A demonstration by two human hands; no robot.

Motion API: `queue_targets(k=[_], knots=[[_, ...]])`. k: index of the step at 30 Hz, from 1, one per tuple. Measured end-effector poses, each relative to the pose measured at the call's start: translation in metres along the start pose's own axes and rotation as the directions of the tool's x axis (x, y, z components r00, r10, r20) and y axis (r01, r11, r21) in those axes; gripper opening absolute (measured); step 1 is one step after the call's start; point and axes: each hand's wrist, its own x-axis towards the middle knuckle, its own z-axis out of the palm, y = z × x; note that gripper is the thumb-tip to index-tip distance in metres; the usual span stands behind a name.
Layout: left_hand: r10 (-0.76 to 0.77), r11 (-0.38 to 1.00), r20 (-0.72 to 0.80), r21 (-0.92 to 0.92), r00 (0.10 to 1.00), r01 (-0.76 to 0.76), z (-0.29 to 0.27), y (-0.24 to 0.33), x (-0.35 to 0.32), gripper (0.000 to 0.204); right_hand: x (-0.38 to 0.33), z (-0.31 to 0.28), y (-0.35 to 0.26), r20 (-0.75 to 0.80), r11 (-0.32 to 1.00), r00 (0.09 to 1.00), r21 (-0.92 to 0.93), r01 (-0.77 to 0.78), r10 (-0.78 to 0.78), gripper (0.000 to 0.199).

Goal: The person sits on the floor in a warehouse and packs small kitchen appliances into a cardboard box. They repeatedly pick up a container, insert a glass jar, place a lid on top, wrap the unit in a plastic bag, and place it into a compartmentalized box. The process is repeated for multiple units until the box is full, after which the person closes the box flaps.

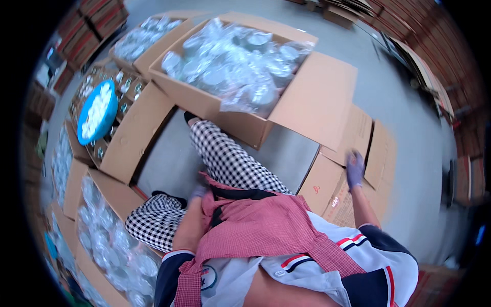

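My right hand (354,168), in a purple-grey glove, is over a flattened cardboard box (325,176) on the right. Motion smears its fingers, so I cannot tell whether it holds anything. My left hand (199,191), gloved too, is low beside the red checked apron (255,220), near my knee; blur and the cloth hide its fingers. In front of me stands an open cardboard box (204,107), full of clear round containers in plastic bags (225,66). One flap (322,97) of it folds out to the right, toward the flattened cardboard.
Another box of bagged clear containers (112,240) stands at lower left. A blue basin (97,112) of small white pieces rests on a partitioned carton at left. Stacked cartons (94,25) are at far left, and folded cardboard (419,71) leans at far right.
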Motion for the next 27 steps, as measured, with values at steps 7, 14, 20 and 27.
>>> queue_targets(k=[7, 14, 20, 27], knots=[[0.013, 0.983, 0.601, 0.140, 0.799, -0.121, 0.009, 0.033, -0.127, 0.041, 0.051, 0.146, -0.268, 0.422, 0.774, 0.672, 0.128, 0.620, -0.608, 0.056], [-0.088, 0.981, 0.753, -0.050, 0.652, 0.189, 0.006, -0.064, -0.085, 0.045, 0.004, 0.243, -0.317, 0.530, 0.314, 0.383, -0.219, 0.924, -0.757, 0.082], [-0.219, 0.773, 0.767, -0.241, 0.604, 0.587, -0.140, 0.098, -0.004, 0.034, 0.012, 0.246, -0.319, 0.657, 0.370, 0.358, -0.127, 0.920, -0.663, 0.078], [0.083, 0.988, 0.056, -0.137, 0.995, -0.074, -0.183, 0.130, 0.168, 0.033, 0.022, 0.245, -0.359, 0.577, 0.485, 0.436, -0.078, 0.871, -0.690, 0.066]])
